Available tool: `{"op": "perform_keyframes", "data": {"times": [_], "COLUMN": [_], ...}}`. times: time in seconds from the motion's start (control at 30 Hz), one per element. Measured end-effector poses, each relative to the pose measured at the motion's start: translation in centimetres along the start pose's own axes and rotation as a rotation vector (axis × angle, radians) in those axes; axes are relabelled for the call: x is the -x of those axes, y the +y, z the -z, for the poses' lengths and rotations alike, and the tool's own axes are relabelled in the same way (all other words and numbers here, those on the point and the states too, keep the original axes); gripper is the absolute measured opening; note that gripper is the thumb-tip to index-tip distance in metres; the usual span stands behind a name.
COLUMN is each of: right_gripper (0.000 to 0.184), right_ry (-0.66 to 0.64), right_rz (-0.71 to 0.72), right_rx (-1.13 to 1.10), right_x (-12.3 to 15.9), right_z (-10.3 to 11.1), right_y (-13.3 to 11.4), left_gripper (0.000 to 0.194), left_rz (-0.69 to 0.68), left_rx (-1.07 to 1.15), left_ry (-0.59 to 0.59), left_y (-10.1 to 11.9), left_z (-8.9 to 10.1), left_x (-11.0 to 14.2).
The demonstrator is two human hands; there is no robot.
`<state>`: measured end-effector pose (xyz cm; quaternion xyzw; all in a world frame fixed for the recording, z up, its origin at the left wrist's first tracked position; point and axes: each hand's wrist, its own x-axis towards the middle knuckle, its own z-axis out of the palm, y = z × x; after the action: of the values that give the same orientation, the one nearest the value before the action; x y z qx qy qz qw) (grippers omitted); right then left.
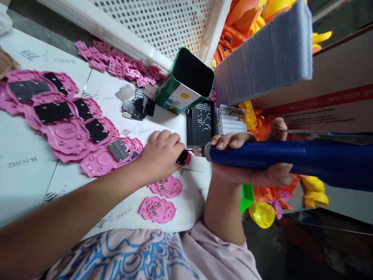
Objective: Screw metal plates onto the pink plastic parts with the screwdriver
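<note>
My right hand (247,155) wraps round a blue electric screwdriver (291,159). Its bit points left and meets a small pink part with a black plate (183,157). My left hand (163,155) has its fingers curled and pressed over that part, hiding much of it. Closer to me lie two pink plastic shells (157,209) with small metal pieces on them. Left of my left hand, several pink shells (62,134) overlap in rows, many with black or grey plates screwed on. A black screw tray (201,123) with silvery screws sits just beyond the screwdriver's tip.
A green tin (177,91) stands beside loose metal plates (138,103) and a heap of small pink parts (116,64). Behind them is a white perforated crate (157,23). At right are a stack of pale sheets (262,58), a cardboard box (326,112) and orange and yellow plastic parts.
</note>
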<state>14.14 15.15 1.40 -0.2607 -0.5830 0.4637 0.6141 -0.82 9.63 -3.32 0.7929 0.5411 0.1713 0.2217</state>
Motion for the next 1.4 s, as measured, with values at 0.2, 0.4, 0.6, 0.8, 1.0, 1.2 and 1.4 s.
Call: {"op": "perform_keyframes", "data": {"times": [0.2, 0.4, 0.6, 0.8, 1.0, 1.2, 1.4], "right_gripper": [0.035, 0.036, 0.033, 0.037, 0.040, 0.044, 0.040], "right_ry": [-0.149, -0.223, -0.215, 0.218, 0.401, 0.392, 0.378], "right_rz": [0.026, -0.055, 0.026, 0.087, -0.023, -0.067, -0.062], "right_rx": [0.025, 0.060, 0.016, 0.210, 0.265, 0.239, 0.193], "right_x": [0.3, 0.0, -0.6, -3.7, -5.8, -5.6, -5.5], "right_z": [0.2, -0.2, 0.0, 1.3, 1.9, 2.3, 2.6], "right_y": [0.0, 0.0, 0.0, -0.1, 1.2, 1.8, 1.9], "left_gripper": [0.027, 0.026, 0.027, 0.040, 0.043, 0.043, 0.042], "left_rz": [0.014, 0.025, 0.017, -0.006, -0.011, -0.008, -0.003], "left_rx": [-0.026, -0.045, -0.026, -0.003, 0.016, 0.030, 0.037], "left_ry": [0.029, 0.040, 0.012, 0.000, 0.007, 0.008, 0.002], "left_y": [0.2, 0.4, 0.3, -0.1, -0.2, -0.2, -0.2], "left_z": [-0.3, -0.6, -0.3, -0.1, -0.2, -0.2, 0.0], "left_x": [0.0, 0.1, -0.1, -0.1, 0.1, 0.1, -0.1]}}
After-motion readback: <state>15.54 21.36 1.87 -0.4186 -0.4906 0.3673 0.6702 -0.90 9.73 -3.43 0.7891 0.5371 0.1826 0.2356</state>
